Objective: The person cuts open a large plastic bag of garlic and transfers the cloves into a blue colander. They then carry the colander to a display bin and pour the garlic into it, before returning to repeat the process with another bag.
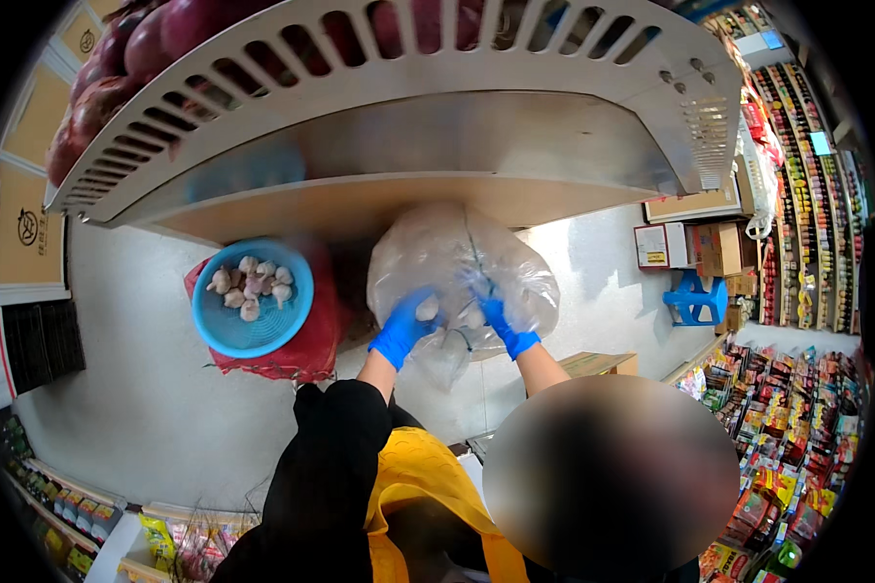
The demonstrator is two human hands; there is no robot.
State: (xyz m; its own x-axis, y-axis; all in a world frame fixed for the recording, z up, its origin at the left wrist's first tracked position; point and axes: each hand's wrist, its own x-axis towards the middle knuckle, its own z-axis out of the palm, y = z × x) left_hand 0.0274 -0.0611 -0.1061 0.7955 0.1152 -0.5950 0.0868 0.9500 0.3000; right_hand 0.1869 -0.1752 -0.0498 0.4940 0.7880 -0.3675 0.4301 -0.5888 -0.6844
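Note:
My left hand [407,324], in a blue glove, has its fingers around a whitish garlic bulb [427,309] above a large clear plastic bag [408,251]. My right hand [502,321], gloved the same way, is over the right part of the bag with its fingers blurred. Beside its thumb is another pale bulb [472,317]; I cannot tell whether it is gripped. A dark green cord [475,251] runs across the bag. To the left, a blue plastic basket [222,337] holds several garlic bulbs [251,284] and rests on a red mesh sack [313,346].
A metal display stand [408,135] with red onions [146,47] rises in front of me. A cardboard box [598,363] is near my right arm. Farther right are a blue plastic stool [696,299], stacked cartons [716,248] and stocked shelves [791,197].

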